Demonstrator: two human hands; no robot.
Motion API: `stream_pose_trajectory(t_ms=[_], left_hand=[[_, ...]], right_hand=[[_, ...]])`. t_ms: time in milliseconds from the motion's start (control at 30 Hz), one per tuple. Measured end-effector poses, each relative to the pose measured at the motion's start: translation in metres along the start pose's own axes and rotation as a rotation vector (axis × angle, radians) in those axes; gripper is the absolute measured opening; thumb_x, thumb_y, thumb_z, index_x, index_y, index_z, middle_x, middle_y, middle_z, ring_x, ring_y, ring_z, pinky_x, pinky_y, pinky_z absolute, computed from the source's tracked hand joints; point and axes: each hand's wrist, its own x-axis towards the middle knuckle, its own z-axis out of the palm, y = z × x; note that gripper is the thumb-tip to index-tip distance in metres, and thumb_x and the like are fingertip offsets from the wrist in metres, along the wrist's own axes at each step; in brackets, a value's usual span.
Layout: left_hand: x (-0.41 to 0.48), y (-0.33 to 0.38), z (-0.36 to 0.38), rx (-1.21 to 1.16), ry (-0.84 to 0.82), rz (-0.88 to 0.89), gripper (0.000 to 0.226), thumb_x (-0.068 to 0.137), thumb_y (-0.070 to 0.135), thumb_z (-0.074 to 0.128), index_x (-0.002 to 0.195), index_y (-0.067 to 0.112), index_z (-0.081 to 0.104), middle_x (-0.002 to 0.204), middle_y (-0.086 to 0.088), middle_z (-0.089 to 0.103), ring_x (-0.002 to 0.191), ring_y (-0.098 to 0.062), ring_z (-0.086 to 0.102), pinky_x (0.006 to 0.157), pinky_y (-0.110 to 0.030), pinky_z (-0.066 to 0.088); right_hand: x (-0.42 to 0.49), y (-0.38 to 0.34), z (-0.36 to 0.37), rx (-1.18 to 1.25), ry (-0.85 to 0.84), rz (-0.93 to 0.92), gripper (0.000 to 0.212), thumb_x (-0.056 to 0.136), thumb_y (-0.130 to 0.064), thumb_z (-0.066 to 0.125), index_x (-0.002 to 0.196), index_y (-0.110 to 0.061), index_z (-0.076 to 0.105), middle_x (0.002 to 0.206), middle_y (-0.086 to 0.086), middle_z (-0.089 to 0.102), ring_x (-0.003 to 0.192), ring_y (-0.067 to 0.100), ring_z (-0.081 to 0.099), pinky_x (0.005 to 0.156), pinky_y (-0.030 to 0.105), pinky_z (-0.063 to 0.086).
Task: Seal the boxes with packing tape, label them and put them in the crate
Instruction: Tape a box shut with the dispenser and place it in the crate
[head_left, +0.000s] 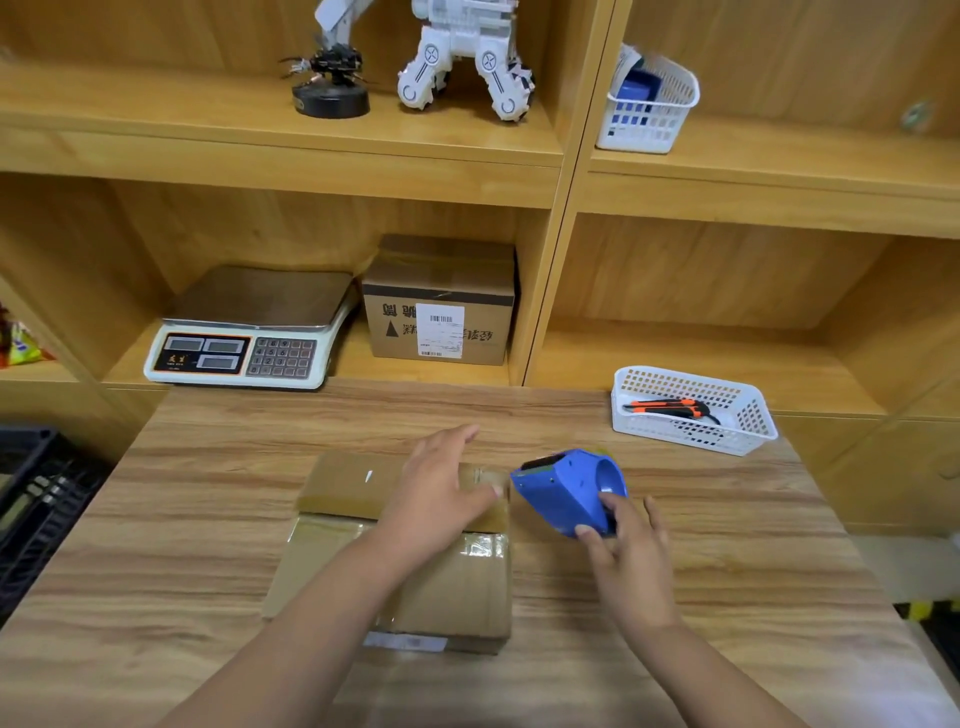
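Note:
A brown cardboard box lies on the wooden table, with shiny tape across its top. My left hand presses flat on the box's far right part, fingers straight. Just past the box's right edge is a blue tape dispenser, which my right hand grips from the near side with curled fingers. The dispenser's front end sits against the box's right top edge. A second cardboard box with a white label stands on the shelf behind. A dark crate sits at the left edge.
A weighing scale stands on the shelf left of the labelled box. A white basket holding an orange utility knife sits at the table's back right. Another white basket and robot models are on the upper shelf.

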Motion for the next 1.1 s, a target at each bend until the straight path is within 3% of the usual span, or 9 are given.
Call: stream_pose_trajectory(t_ms=[100,233,400,500,667,767,867,1000,1100], left_hand=[[-0.001,0.01,-0.003,-0.093,0.013,0.018,0.063,0.082,0.029,0.066,0.138,0.027,0.039,0.134,0.013,0.043,0.129,-0.005,0.031,0.109,-0.029,0.028],[-0.006,0.017,-0.014,-0.165,0.031,0.062,0.045,0.086,0.021,0.063,0.127,0.034,0.052,0.112,0.029,0.043,0.121,-0.002,0.036,0.106,-0.026,0.031],[-0.006,0.017,-0.026,-0.147,0.018,0.066,0.064,0.086,0.021,0.063,0.141,0.037,0.034,0.137,0.019,0.033,0.131,-0.003,0.021,0.112,-0.03,0.018],[-0.003,0.016,-0.032,-0.104,-0.007,0.072,0.064,0.082,0.02,0.066,0.137,0.038,0.039,0.129,0.025,0.04,0.126,0.003,0.022,0.11,-0.024,0.016],[-0.002,0.018,-0.037,-0.15,0.018,-0.025,0.017,0.079,0.02,0.07,0.081,0.037,0.067,0.092,0.017,0.066,0.096,0.002,0.054,0.084,-0.021,0.04],[-0.003,0.021,-0.038,-0.234,0.051,-0.078,0.015,0.08,0.018,0.071,0.07,0.03,0.07,0.079,0.016,0.069,0.058,0.008,0.054,0.06,-0.022,0.043],[-0.003,0.022,-0.04,-0.263,0.05,-0.115,0.011,0.081,0.02,0.071,0.072,0.027,0.071,0.07,0.015,0.067,0.045,0.008,0.049,0.052,-0.017,0.038],[-0.001,0.02,-0.036,-0.262,0.006,-0.157,0.014,0.081,0.02,0.07,0.068,0.026,0.071,0.064,0.015,0.066,0.053,0.004,0.051,0.054,-0.019,0.039],[-0.001,0.02,-0.032,-0.336,-0.009,-0.228,0.019,0.081,0.016,0.069,0.064,0.024,0.07,0.06,0.015,0.067,0.056,-0.003,0.051,0.053,-0.017,0.04]], right_hand=[[-0.003,-0.019,-0.005,0.013,0.098,-0.209,0.033,0.077,-0.017,0.065,0.106,-0.001,0.064,0.093,0.005,0.069,0.108,0.014,0.043,0.111,0.016,0.004],[-0.007,-0.03,-0.008,0.037,0.085,-0.271,0.037,0.079,-0.03,0.06,0.107,-0.006,0.063,0.089,0.001,0.069,0.114,0.021,0.045,0.112,0.024,0.01],[-0.01,-0.043,-0.014,0.026,0.106,-0.432,0.035,0.079,-0.034,0.051,0.103,-0.01,0.06,0.083,-0.001,0.068,0.106,0.012,0.045,0.113,0.023,0.009],[-0.011,-0.046,-0.017,-0.013,0.096,-0.479,0.037,0.079,-0.034,0.052,0.1,-0.006,0.063,0.084,-0.001,0.068,0.105,0.013,0.045,0.111,0.027,0.012],[-0.009,-0.046,-0.019,0.0,0.02,-0.501,0.036,0.081,-0.035,0.053,0.107,-0.011,0.059,0.088,-0.008,0.065,0.094,0.005,0.052,0.115,0.03,0.011],[-0.009,-0.048,-0.022,-0.019,0.017,-0.54,0.04,0.08,-0.036,0.05,0.107,-0.008,0.061,0.095,-0.011,0.059,0.11,0.011,0.045,0.111,0.028,0.017],[-0.006,-0.049,-0.03,0.028,-0.184,-0.366,0.056,0.076,-0.049,0.035,0.115,-0.014,0.056,0.113,-0.008,0.056,0.13,0.009,0.029,0.106,0.023,0.025],[0.002,-0.052,-0.036,0.036,-0.195,-0.374,0.047,0.072,-0.043,0.028,0.098,-0.016,0.057,0.1,-0.004,0.062,0.091,0.004,0.036,0.077,0.02,0.027],[0.009,-0.051,-0.04,0.018,-0.093,-0.385,0.035,0.078,-0.049,0.031,0.082,-0.023,0.055,0.076,-0.007,0.061,0.082,0.004,0.041,0.069,0.015,0.026]])
